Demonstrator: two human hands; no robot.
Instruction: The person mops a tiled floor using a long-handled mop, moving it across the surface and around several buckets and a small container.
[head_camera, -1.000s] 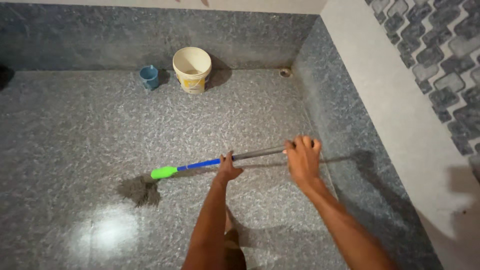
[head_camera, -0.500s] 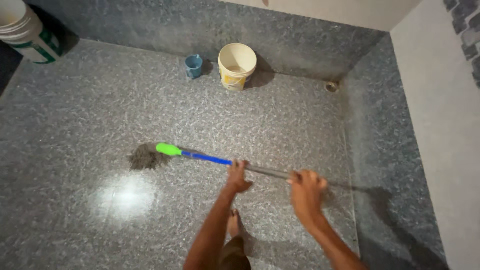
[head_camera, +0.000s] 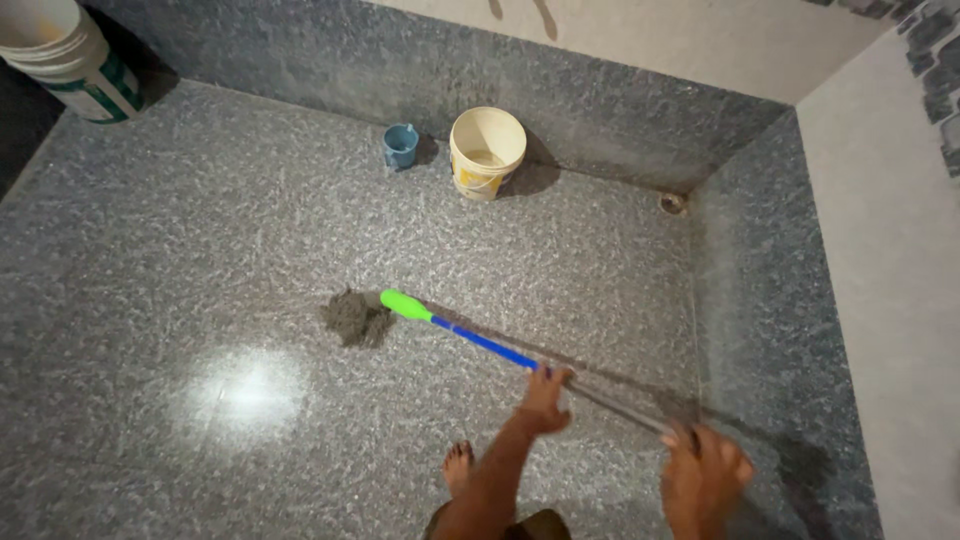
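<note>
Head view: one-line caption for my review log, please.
Both hands, left hand and right hand, grip a long-handled mop on speckled grey floor.

A speckled grey floor (head_camera: 200, 250) is seen. Along its far edge a blue mug (head_camera: 400, 146) and cream bucket (head_camera: 487, 152) are set; a white bucket (head_camera: 65, 55) occupies the far-left corner.

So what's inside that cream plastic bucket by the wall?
The cream plastic bucket stands open; a bare pale inner wall and a little pale liquid or residue at the bottom show. Its near wall hides part of the bottom.
</note>
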